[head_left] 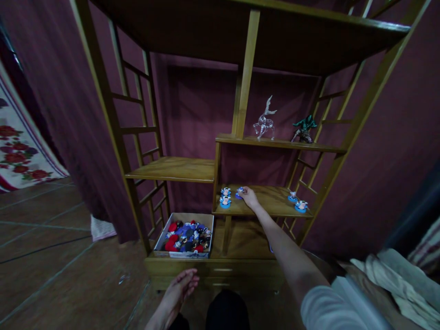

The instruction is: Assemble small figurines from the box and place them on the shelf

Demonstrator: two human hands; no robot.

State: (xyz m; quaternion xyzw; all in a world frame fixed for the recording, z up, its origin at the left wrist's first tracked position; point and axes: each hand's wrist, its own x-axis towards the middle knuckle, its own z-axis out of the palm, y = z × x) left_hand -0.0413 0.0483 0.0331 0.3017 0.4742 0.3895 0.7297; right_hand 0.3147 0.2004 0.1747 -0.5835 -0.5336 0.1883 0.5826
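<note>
My right hand (250, 197) reaches onto the middle right shelf (271, 201), its fingers closed on a small purple-based figurine (239, 192) that stands at or just over the board. Left of it are two figurines on blue bases, the front one (225, 202) close before the back one (226, 191). Two more blue-based figurines, one smaller (292, 196) and one larger (301, 206), stand at the shelf's right end. My left hand (182, 286) hangs low in front of the drawers, palm turned inward, fingers loosely stretched with nothing in them.
An open box (161, 241) of many red, purple and black figurines rests at the unit's lower left. Above, a clear glass deer (266, 123) and a dark green figure (305, 128) share a shelf. Wooden uprights and lattice sides frame the unit. Cloth (388, 279) lies at right.
</note>
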